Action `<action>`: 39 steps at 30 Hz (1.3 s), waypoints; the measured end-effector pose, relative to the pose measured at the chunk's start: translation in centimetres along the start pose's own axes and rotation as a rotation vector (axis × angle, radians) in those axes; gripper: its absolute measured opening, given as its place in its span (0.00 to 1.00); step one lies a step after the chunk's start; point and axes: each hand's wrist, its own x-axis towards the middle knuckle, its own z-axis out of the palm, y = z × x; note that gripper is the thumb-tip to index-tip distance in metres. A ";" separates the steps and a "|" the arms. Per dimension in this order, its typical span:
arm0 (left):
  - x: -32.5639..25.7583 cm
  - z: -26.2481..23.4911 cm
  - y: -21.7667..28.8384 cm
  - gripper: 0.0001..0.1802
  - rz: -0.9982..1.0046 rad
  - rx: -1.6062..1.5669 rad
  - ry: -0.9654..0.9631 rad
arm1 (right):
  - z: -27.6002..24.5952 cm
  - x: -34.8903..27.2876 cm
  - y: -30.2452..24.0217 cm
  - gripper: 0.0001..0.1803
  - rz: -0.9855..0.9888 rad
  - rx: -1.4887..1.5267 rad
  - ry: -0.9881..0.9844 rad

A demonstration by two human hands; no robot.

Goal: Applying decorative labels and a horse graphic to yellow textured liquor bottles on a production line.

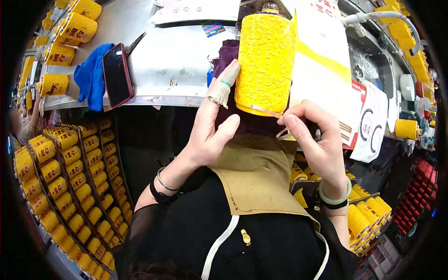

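Note:
A yellow bottle (266, 65) with raised relief lies on dark purple cloth (227, 53), its clear stopper pointing away from me. My left hand (212, 126) rests its stretched fingers against the bottle's left side. One finger wears a pale cloth cover, and the thumb stands apart from the bottle. At the bottle's near end, my right hand (317, 140) pinches a thin, pale strip (261, 109) between thumb and forefinger. The strip runs along the lower edge of the bottle, and its loose end hangs below my fingertips.
A red-edged phone (117, 77) and blue cloth (92, 74) lie left on the metal table (182, 65), beside dark tweezers (136, 43). Yellow containers (60, 53) stand beyond. Racks of yellow containers (70, 172) fill the lower left. White printed sheets (322, 56) lie right, near a grey pipe (382, 16).

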 end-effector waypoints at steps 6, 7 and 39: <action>0.7 2.2 0.3 0.43 -0.034 -0.043 0.128 | -0.4 -0.4 -0.4 0.08 0.140 0.021 -0.019; 0.5 2.3 0.2 0.44 -0.037 -0.039 0.130 | -0.4 -0.4 -0.1 0.08 0.132 0.020 -0.020; 0.0 1.5 -0.4 0.21 0.536 0.468 0.276 | -0.3 -0.2 2.0 0.08 0.110 -0.033 0.042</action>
